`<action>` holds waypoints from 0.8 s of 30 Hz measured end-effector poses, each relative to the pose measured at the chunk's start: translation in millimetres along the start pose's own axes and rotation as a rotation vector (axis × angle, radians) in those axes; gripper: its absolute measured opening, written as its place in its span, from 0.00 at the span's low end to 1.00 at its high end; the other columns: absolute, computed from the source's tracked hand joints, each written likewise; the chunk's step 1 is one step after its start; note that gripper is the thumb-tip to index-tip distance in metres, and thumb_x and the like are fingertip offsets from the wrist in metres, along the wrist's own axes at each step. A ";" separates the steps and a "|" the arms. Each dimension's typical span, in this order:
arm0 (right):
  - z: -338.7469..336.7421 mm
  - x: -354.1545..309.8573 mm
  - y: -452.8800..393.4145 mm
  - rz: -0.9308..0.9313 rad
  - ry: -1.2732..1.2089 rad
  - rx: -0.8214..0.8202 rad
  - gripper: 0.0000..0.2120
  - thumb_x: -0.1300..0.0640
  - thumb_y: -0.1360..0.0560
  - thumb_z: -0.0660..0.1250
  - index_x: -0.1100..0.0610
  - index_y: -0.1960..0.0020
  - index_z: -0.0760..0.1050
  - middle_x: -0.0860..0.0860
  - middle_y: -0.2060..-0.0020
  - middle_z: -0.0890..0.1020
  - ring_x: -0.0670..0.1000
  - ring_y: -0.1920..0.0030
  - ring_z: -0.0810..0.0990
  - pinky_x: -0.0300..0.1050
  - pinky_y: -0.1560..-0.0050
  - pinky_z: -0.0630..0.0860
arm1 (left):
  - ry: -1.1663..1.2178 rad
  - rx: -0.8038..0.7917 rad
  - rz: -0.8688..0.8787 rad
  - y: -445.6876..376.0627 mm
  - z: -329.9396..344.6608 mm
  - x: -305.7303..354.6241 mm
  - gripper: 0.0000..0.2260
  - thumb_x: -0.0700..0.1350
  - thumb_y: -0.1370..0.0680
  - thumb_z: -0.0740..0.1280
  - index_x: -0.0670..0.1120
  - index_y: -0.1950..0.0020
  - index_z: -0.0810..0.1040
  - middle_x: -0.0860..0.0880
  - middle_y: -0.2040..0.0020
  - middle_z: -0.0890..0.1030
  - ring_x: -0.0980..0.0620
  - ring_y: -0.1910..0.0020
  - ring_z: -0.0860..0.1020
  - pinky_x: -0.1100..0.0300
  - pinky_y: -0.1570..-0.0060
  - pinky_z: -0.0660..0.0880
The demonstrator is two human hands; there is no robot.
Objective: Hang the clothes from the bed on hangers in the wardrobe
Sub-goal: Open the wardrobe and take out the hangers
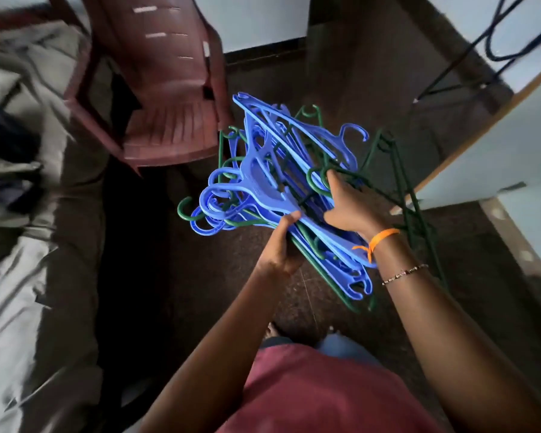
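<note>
hangers (272,179) – tangled bundle | left hand (278,245) grips underneath | right hand (350,207) clasps top – arms outstretched

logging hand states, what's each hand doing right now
Left hand: grips the bundle of blue and green hangers from below.
Right hand: grips the same bundle from the top.

Blue hangers (272,182): smooth moulded plastic, slight sheen. Green hangers (397,182): thinner, look like plastic too, duller finish; coated wire not ruled out. Chair (166,98): reddish-brown moulded plastic, ribbed seat, slotted back, low gloss. Bed cover (16,260): grey cloth, creased, faint satin shine; dark clothes (7,142) on it are matt fabric. Floor (200,276): dark speckled stone or tile, fairly matt. Wardrobe door (497,157): pale smooth laminate with a wood-coloured edge. Shirt (319,395): matt red cloth. Orange wristband (383,237): thread or cord. Bracelet (405,273): small beads, shiny.
</note>
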State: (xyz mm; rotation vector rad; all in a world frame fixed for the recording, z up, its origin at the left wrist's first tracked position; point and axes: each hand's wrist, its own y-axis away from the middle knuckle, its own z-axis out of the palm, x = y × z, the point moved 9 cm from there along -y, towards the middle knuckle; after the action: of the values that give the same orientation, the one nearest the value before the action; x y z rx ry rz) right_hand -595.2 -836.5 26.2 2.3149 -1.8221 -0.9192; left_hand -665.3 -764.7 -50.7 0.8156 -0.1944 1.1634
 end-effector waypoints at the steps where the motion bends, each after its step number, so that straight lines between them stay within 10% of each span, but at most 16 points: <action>1: 3.3 -25.9 -12.2 -0.048 0.031 0.001 0.30 0.63 0.27 0.63 0.60 0.28 0.56 0.60 0.32 0.67 0.63 0.37 0.71 0.60 0.37 0.67 | 0.012 0.044 0.030 4.3 -15.0 19.6 0.19 0.48 0.29 0.70 0.41 0.42 0.74 0.43 0.53 0.84 0.46 0.54 0.83 0.51 0.51 0.80; 7: 39.1 -166.5 -79.9 -0.326 0.130 -0.083 0.25 0.64 0.28 0.62 0.59 0.33 0.60 0.57 0.51 0.73 0.59 0.54 0.73 0.56 0.49 0.67 | 0.164 0.228 0.148 21.6 -94.7 116.1 0.21 0.45 0.19 0.52 0.42 0.55 0.84 0.43 0.59 0.85 0.47 0.61 0.84 0.55 0.64 0.81; 14: 69.7 -318.7 -153.2 -0.607 0.259 -0.146 0.24 0.64 0.29 0.63 0.58 0.36 0.60 0.50 0.59 0.68 0.58 0.50 0.73 0.56 0.37 0.62 | 0.289 0.477 0.385 36.5 -176.5 239.1 0.12 0.46 0.26 0.61 0.41 0.59 0.81 0.43 0.64 0.84 0.47 0.66 0.83 0.55 0.67 0.80; 20: 115.9 -441.8 -201.7 -0.810 0.313 -0.277 0.26 0.63 0.29 0.63 0.56 0.34 0.58 0.57 0.37 0.72 0.59 0.40 0.71 0.60 0.31 0.54 | 0.411 0.607 0.601 54.6 -245.9 324.7 0.10 0.44 0.31 0.67 0.43 0.68 0.85 0.43 0.66 0.83 0.48 0.68 0.83 0.57 0.70 0.80; 24: 160.4 -521.8 -221.3 -0.901 0.367 -0.361 0.28 0.62 0.30 0.62 0.55 0.32 0.56 0.56 0.42 0.75 0.58 0.38 0.72 0.60 0.30 0.52 | 0.508 0.657 0.708 74.1 -303.8 372.2 0.09 0.45 0.43 0.76 0.43 0.66 0.85 0.43 0.64 0.84 0.48 0.65 0.83 0.56 0.68 0.80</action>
State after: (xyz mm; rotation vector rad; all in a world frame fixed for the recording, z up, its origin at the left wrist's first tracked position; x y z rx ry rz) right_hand -545.7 -249.6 23.4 2.7700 -0.3883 -0.6998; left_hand -655.3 -279.1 -31.8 1.0167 0.3772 2.1238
